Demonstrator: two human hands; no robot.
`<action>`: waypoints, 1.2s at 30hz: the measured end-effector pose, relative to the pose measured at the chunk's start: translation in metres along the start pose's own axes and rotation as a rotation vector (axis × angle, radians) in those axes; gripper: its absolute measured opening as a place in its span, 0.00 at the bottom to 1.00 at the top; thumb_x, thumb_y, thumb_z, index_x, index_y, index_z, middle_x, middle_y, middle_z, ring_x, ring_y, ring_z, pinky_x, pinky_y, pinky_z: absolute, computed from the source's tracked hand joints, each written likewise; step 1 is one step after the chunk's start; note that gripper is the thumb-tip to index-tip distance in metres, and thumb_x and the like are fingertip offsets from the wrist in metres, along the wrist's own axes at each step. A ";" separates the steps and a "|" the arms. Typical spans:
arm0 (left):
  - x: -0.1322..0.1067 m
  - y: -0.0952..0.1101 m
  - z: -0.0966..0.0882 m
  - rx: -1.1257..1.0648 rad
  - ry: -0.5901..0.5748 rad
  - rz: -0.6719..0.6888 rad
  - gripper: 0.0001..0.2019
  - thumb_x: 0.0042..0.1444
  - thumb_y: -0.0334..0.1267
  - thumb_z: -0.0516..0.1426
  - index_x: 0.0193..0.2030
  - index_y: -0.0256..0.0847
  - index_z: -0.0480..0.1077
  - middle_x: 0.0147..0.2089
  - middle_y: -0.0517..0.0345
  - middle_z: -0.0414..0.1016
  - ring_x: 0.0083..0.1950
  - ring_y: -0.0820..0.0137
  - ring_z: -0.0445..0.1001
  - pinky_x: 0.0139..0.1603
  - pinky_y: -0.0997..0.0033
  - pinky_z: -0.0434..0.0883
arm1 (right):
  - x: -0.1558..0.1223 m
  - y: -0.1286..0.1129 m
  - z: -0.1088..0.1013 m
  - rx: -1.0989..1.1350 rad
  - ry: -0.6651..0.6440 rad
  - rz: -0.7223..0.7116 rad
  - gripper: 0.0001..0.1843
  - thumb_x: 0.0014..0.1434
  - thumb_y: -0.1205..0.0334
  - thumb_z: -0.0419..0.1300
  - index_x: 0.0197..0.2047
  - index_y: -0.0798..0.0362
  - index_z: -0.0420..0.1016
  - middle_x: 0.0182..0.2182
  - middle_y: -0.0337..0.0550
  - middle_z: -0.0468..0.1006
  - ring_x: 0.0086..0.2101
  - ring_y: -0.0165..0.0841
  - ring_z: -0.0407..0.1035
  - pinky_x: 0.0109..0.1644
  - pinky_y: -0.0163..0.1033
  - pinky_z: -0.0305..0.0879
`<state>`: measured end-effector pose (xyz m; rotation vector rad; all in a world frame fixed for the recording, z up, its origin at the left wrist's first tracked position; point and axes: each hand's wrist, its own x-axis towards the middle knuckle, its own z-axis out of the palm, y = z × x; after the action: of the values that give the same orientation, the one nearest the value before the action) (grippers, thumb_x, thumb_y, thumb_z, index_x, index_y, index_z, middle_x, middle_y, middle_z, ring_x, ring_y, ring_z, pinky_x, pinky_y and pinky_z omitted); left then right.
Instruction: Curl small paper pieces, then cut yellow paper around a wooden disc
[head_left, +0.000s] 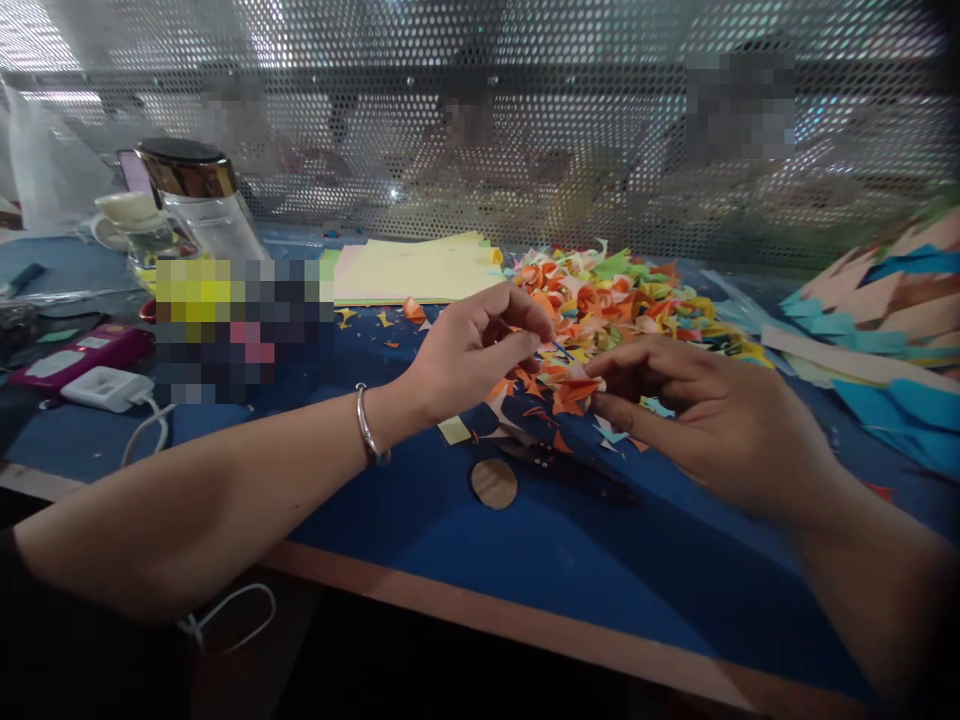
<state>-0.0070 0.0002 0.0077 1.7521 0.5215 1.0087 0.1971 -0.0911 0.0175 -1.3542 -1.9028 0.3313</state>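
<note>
My left hand [480, 350], a silver bangle on its wrist, hovers over the blue table with thumb and forefinger pinched together. Whatever lies in that pinch is too small to make out; a thin blue sliver [564, 351] shows just beside the fingertips. To the right, my right hand [705, 405] pinches an orange and pink paper piece [576, 392] between thumb and fingers. Behind both hands spreads a heap of colourful paper scraps [622, 290]. Below them lie a round brown disc [494, 483] and a dark, slim tool [577, 472], partly in shadow.
A stack of pale yellow paper [420, 268] lies at the back, before a perforated metal screen [465, 130]. Bottle [210, 210], glass cup [142, 230] and white charger [107, 389] stand at left. Layered blue and peach paper [892, 310] fills the right. The table edge [480, 608] runs in front.
</note>
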 end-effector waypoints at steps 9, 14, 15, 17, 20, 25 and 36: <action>-0.011 0.007 0.001 0.326 -0.048 0.230 0.07 0.56 0.29 0.57 0.36 0.41 0.76 0.40 0.55 0.77 0.36 0.75 0.73 0.36 0.73 0.71 | 0.003 0.003 0.000 -0.036 0.051 -0.011 0.10 0.60 0.54 0.64 0.40 0.50 0.82 0.30 0.41 0.82 0.26 0.30 0.73 0.29 0.36 0.70; -0.010 0.004 0.002 0.286 -0.138 0.163 0.06 0.61 0.36 0.59 0.42 0.39 0.77 0.42 0.54 0.79 0.37 0.74 0.76 0.36 0.73 0.72 | 0.002 0.006 0.001 -0.009 0.056 -0.028 0.10 0.59 0.55 0.64 0.42 0.50 0.81 0.30 0.39 0.82 0.25 0.29 0.73 0.28 0.34 0.70; -0.010 0.002 0.002 0.270 -0.149 0.154 0.07 0.61 0.37 0.60 0.43 0.39 0.78 0.42 0.54 0.80 0.37 0.74 0.76 0.36 0.73 0.72 | 0.002 0.006 0.001 -0.008 0.058 -0.034 0.10 0.59 0.55 0.64 0.42 0.50 0.81 0.29 0.38 0.82 0.25 0.28 0.73 0.28 0.33 0.70; -0.009 -0.001 0.003 0.236 -0.155 0.135 0.08 0.62 0.40 0.61 0.43 0.38 0.78 0.41 0.53 0.81 0.36 0.74 0.75 0.36 0.72 0.71 | 0.003 0.005 0.001 -0.013 0.061 -0.044 0.09 0.59 0.56 0.65 0.41 0.50 0.81 0.28 0.37 0.81 0.25 0.28 0.73 0.28 0.33 0.70; -0.007 -0.007 0.005 0.147 -0.155 0.071 0.11 0.61 0.44 0.63 0.41 0.37 0.77 0.38 0.54 0.80 0.33 0.75 0.73 0.33 0.72 0.70 | 0.003 0.004 0.001 -0.026 0.053 -0.053 0.07 0.59 0.57 0.65 0.40 0.49 0.81 0.28 0.37 0.80 0.24 0.28 0.72 0.28 0.33 0.70; -0.003 -0.012 0.006 -0.072 -0.165 -0.065 0.15 0.53 0.46 0.69 0.37 0.37 0.75 0.35 0.56 0.78 0.36 0.74 0.75 0.38 0.72 0.72 | 0.004 0.006 0.002 -0.019 0.031 -0.056 0.07 0.59 0.55 0.65 0.38 0.47 0.81 0.29 0.36 0.81 0.24 0.28 0.71 0.28 0.33 0.70; -0.002 -0.007 0.003 -0.211 -0.222 -0.217 0.13 0.50 0.42 0.70 0.32 0.38 0.74 0.32 0.59 0.78 0.35 0.76 0.76 0.42 0.73 0.75 | 0.003 0.009 0.002 -0.035 -0.037 0.000 0.09 0.59 0.52 0.63 0.38 0.46 0.80 0.29 0.40 0.81 0.24 0.33 0.72 0.28 0.38 0.70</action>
<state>-0.0048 0.0000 0.0000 1.5584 0.4361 0.6809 0.2012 -0.0845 0.0118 -1.3796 -1.9475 0.3269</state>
